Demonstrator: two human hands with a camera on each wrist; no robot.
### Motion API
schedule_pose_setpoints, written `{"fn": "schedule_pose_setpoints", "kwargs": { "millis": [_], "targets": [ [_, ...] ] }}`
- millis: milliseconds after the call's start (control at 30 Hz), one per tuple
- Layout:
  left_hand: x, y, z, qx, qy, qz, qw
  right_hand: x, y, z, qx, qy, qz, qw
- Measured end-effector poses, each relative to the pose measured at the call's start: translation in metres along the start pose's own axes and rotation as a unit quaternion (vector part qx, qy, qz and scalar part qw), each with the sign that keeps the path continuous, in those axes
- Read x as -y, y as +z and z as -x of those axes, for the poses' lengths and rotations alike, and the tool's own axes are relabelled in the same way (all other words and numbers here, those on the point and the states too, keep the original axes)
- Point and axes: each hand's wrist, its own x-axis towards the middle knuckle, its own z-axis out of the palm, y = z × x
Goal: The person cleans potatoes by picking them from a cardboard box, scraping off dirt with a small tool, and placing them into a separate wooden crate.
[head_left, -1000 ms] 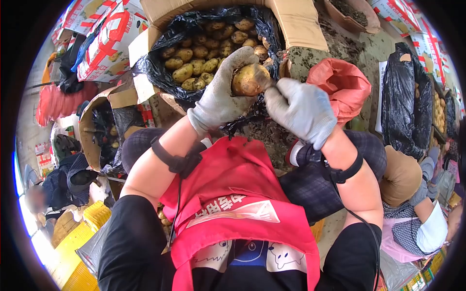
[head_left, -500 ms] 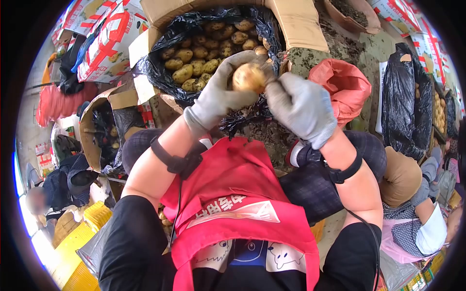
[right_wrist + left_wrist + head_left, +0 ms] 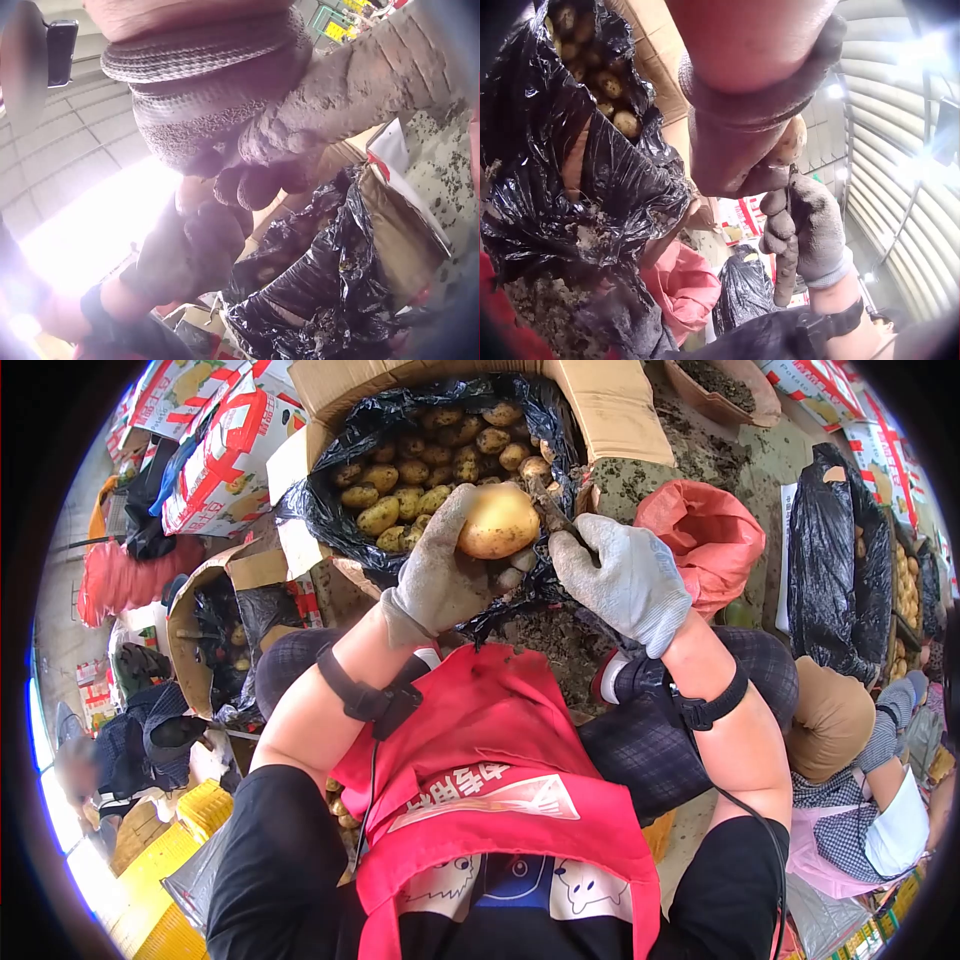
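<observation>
The tan oval potato (image 3: 497, 520) is clamped in the grey-gloved left hand (image 3: 440, 575) — long axis crosswise. A thin dark tool (image 3: 548, 508), touching its right end, is gripped by the grey-gloved right hand (image 3: 625, 575).

Potato (image 3: 498, 520) in left hand (image 3: 440, 565), knife (image 3: 548, 508) in right hand (image 3: 625, 580), box (image 3: 610, 405) behind

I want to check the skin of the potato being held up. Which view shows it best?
The head view: the potato shows nearly whole, yellow, gripped by the left hand. The left wrist view shows only a strip of the potato past the glove. In the right wrist view, glare and gloves hide it.
</observation>
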Motion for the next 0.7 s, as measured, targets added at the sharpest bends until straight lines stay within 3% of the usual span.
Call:
{"fn": "schedule_pose_setpoints", "kwargs": {
  "millis": [133, 167, 267, 400, 467, 533, 600, 700],
  "targets": [
    [0.003, -0.003, -0.005, -0.014, 0.001, 0.0, 1.0, 0.013, -0.005, 0.003, 0.036, -0.016, -0.008, 0.999],
    [0.002, -0.002, -0.005, 0.0, -0.013, -0.007, 1.0, 0.012, -0.001, 0.003, 0.003, 0.003, -0.067, 0.998],
    [0.006, -0.002, -0.002, 0.015, -0.054, -0.037, 0.998, -0.001, -0.005, -0.005, -0.015, -0.018, -0.014, 1.0],
    [0.012, -0.01, -0.002, 0.014, -0.105, -0.1, 0.989, -0.002, -0.009, -0.005, 0.011, 0.019, -0.065, 0.998],
    [0.008, -0.012, -0.006, 0.056, -0.113, -0.031, 0.992, 0.001, -0.011, -0.005, 0.003, 0.034, -0.067, 0.997],
    [0.001, -0.002, -0.003, 0.02, -0.116, -0.011, 0.993, 0.003, -0.013, -0.008, -0.007, 0.044, -0.069, 0.997],
    [-0.005, 0.003, 0.003, 0.092, -0.126, 0.037, 0.987, 0.0, -0.013, -0.008, -0.01, 0.076, -0.072, 0.994],
    [-0.014, 0.012, 0.017, 0.08, -0.112, 0.052, 0.989, 0.001, -0.014, -0.008, -0.028, 0.052, -0.043, 0.997]
  ]
}}
